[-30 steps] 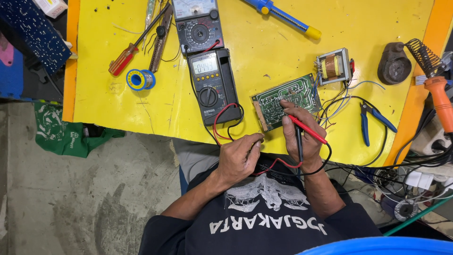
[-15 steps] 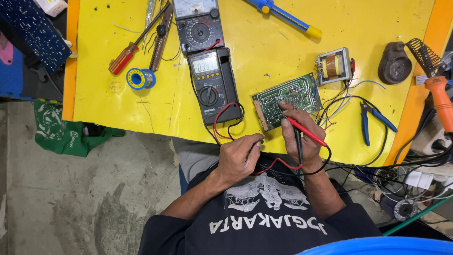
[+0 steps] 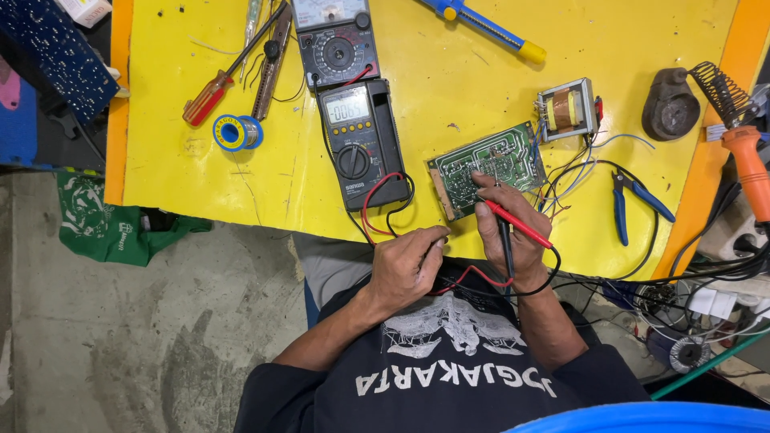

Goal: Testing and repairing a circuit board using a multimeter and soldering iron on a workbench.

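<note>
My right hand (image 3: pixel 513 236) holds a red probe (image 3: pixel 520 224) and a black probe (image 3: pixel 505 244) together, tips down on the green circuit board (image 3: pixel 485 167) near the yellow table's (image 3: pixel 241 184) front edge. My left hand (image 3: pixel 405 269) rests at that edge with its fingers curled. The red and black test leads (image 3: pixel 377 200) run under it; whether it grips them I cannot tell. The leads come from a black digital multimeter (image 3: pixel 359 140) standing left of the board, its display lit.
An analog meter (image 3: pixel 333 36), a red-handled screwdriver (image 3: pixel 210 95) and a solder spool (image 3: pixel 237 132) lie at the back left. A small transformer (image 3: pixel 565 111), blue pliers (image 3: pixel 634 200), a soldering iron (image 3: pixel 746 156) with its stand (image 3: pixel 672 103), and tangled cables are on the right.
</note>
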